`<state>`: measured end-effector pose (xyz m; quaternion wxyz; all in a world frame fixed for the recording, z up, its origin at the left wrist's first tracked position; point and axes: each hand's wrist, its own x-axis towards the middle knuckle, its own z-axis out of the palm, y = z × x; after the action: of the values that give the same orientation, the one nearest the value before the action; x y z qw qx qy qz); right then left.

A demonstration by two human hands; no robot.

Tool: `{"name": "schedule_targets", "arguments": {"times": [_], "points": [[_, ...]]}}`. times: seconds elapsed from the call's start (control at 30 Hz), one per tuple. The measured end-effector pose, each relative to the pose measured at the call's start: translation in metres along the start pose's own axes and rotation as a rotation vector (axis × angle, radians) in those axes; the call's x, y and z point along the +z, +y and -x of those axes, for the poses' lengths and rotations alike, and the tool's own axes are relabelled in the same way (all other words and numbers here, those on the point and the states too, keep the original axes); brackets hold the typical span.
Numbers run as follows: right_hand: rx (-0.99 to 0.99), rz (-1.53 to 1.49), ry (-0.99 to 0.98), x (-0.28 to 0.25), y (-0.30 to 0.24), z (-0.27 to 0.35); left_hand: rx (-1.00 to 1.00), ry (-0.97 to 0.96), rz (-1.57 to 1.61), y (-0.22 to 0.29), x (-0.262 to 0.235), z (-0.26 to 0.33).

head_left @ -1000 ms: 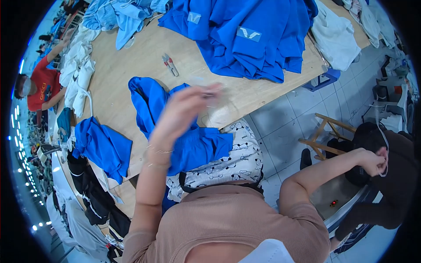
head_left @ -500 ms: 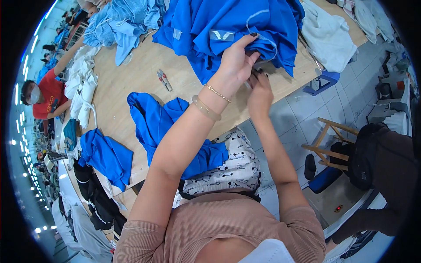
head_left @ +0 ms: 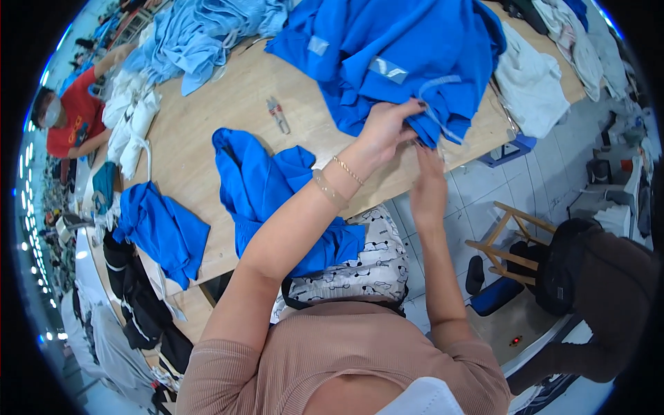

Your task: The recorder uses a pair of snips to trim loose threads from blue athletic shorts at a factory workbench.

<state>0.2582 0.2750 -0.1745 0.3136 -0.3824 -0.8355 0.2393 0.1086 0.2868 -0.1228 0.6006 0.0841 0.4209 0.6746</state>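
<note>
My left hand (head_left: 384,128) grips the near edge of a big pile of bright blue garments (head_left: 408,55) at the table's edge. My right hand (head_left: 429,190) reaches up beneath that same edge, fingers under the hanging blue cloth; its grip is partly hidden. Another blue garment (head_left: 263,187) lies crumpled on the wooden table (head_left: 207,131) in front of me and hangs over the edge onto my lap. A small pair of snips (head_left: 278,114) rests on the table beyond it.
Light blue garments (head_left: 200,34) and white ones (head_left: 131,124) lie at the far left of the table, a further blue piece (head_left: 162,232) at the near left. A person in red (head_left: 69,121) sits across. White cloth (head_left: 529,83) lies right; a wooden stool (head_left: 508,242) and a seated person (head_left: 602,277) are on the tiled floor.
My left hand swung from above the crumpled garment to the big blue pile and took hold of its edge. My right hand came up under it and has slid slightly lower.
</note>
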Motion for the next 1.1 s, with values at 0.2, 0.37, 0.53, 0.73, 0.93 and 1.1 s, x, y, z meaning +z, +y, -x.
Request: {"name": "schedule_targets", "arguments": {"times": [0.2,0.37,0.53,0.73,0.93,1.1], "points": [[0.218,-0.187,0.130,-0.034,-0.015,0.023,0.191,0.160,-0.504,-0.013,-0.046,0.066],[0.014,-0.580,-0.131,-0.045,-0.080,-0.015,0.579,0.128,-0.771,0.006,-0.053,0.133],[-0.308,-0.468,-0.361,-0.010,-0.126,-0.033,0.542,0.198,-0.672,0.024,-0.063,0.163],[0.131,-0.784,0.172,-0.012,-0.159,-0.043,0.569,0.302,-0.011,0.052,-0.095,0.187],[0.216,-0.789,0.238,-0.037,-0.130,-0.065,0.849,0.530,-0.202,0.069,-0.128,0.197],[-0.200,-0.580,-0.606,-0.008,-0.169,-0.052,0.726,0.206,-0.669,0.053,-0.113,0.198]]}}
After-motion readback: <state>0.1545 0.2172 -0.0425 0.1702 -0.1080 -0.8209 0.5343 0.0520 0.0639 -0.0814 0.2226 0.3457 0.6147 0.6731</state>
